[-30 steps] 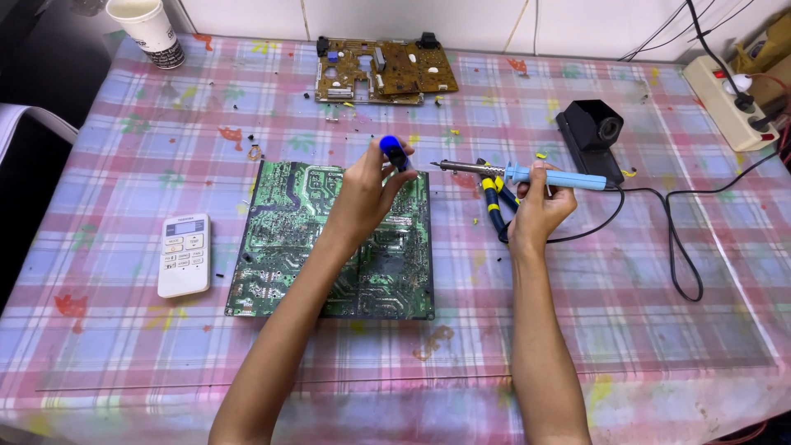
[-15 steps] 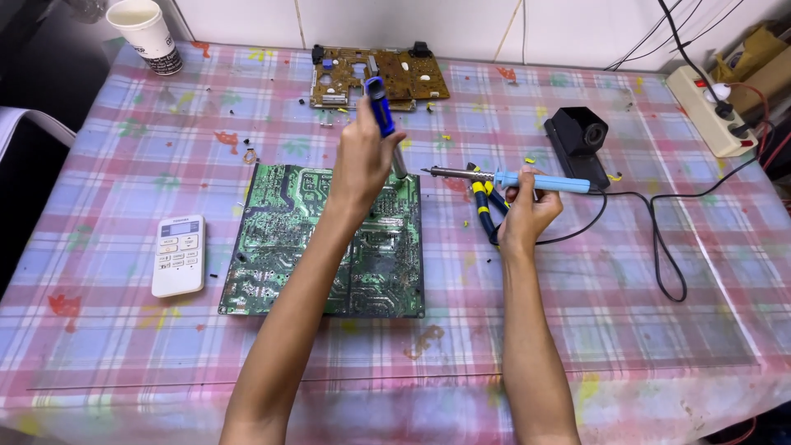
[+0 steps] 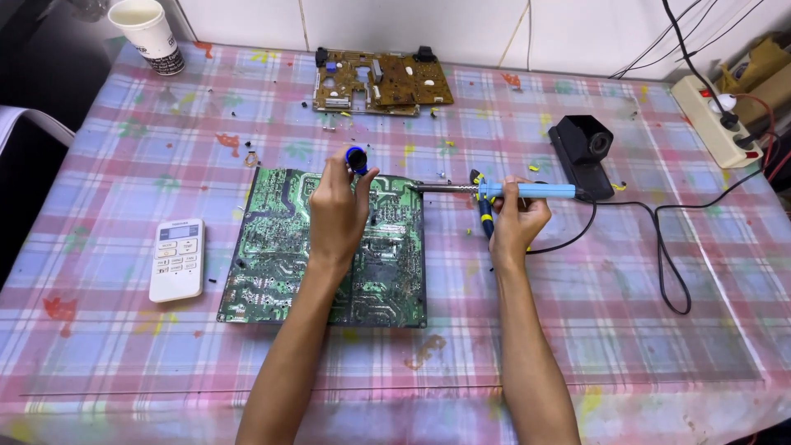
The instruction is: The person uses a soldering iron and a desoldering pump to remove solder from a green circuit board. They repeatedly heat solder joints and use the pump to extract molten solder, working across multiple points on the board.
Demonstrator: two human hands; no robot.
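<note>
Paper cup [image 3: 148,33] at the far left corner, white remote control [image 3: 176,259] lying flat further forward on the checked tablecloth [image 3: 626,330]. Green circuit board [image 3: 280,255] next, solder side up, near mid-table. Left hand [image 3: 339,216] over the board's far edge, fingers closed around a blue desoldering pump [image 3: 357,159] held roughly upright, only its blue top showing above the thumb. Brown circuit board [image 3: 383,82] well beyond, near the wall. Right hand [image 3: 515,221] just right of the green board, closed around a blue-handled soldering iron [image 3: 511,190] and, beneath it, yellow-and-blue pliers [image 3: 483,210]. Iron's long axis level, running left to right, metal tip pointing left and ending just at the board's far right corner, close to the pump; left hand nearer that spot. Black iron stand [image 3: 587,148] right of the handle, cord looping away across the cloth to a white power strip [image 3: 715,122] at the far right edge. Pale wall behind.
</note>
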